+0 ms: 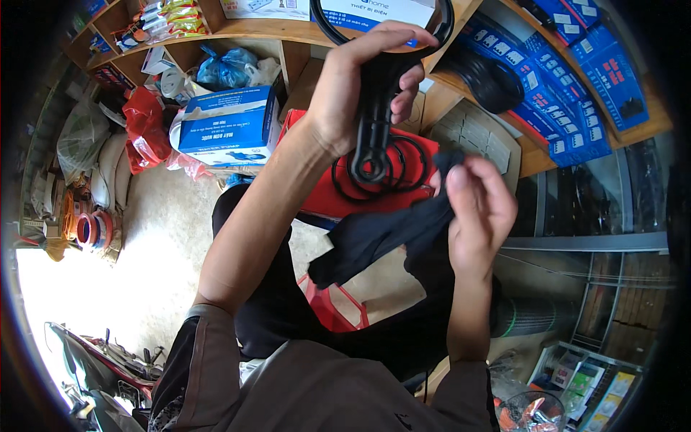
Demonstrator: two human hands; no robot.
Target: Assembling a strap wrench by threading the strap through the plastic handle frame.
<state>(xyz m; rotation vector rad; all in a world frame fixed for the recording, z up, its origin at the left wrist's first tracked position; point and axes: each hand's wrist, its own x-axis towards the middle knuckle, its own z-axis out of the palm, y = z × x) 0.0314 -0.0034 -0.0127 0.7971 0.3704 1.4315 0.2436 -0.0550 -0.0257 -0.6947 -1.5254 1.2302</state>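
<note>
1. Left hand (342,97): fingers wrapped around a black ring-topped handle (373,137), its eyelet end toward the person.
2. Right hand (479,212): thumb and fingers pinching one end of a black cloth (374,234), which trails leftward (its edges a little blurred), nearer the person than the handle.
3. Behind both, a red surface (425,149).
4. Farther out, a blue-and-white box (227,126) at left and a curved wooden shelf (248,36) beyond.
</note>
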